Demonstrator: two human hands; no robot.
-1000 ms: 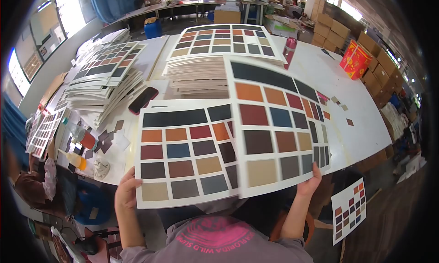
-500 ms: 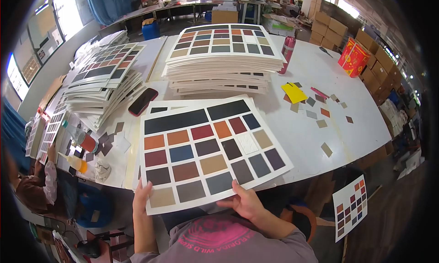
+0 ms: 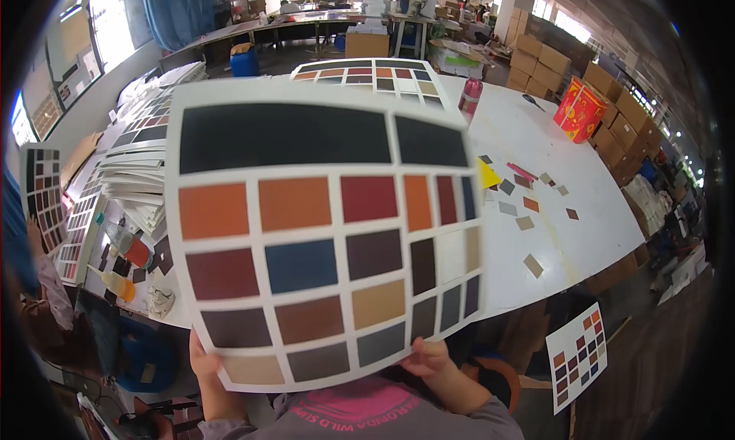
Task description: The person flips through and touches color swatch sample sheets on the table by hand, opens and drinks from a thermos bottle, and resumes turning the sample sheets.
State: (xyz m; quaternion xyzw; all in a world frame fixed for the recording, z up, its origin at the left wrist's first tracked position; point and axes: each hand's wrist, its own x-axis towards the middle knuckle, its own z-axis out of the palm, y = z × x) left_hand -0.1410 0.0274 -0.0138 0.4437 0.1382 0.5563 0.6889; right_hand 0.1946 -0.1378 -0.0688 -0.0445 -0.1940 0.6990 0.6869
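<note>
A large white card of colour swatches [image 3: 302, 265] stands tilted up in front of me, with black strips on top and rows of orange, red, blue, brown, beige and grey below. My left hand [image 3: 204, 361] grips its lower left corner, the fingers partly hidden behind it. At the lower right edge, my right hand [image 3: 426, 358] pinches the card between thumb and fingers. Behind it, mostly covered, is a stack of similar cards [image 3: 367, 71]. Another stack [image 3: 132, 183] stands on the left of the table.
Loose swatches [image 3: 530, 204], a yellow piece [image 3: 488, 175], a pink bottle [image 3: 470, 97] and a red box [image 3: 580, 109] are on the white table [image 3: 589, 229]. On the left stand a bottle of red liquid [image 3: 132, 245] and a yellow squeeze bottle [image 3: 119, 286]. A co-worker holds another card [image 3: 44, 199].
Both hands have raised the card and tipped it more upright, nearer to my head; it now covers the phone and most of the stack behind. At left, the co-worker has lifted a card.
</note>
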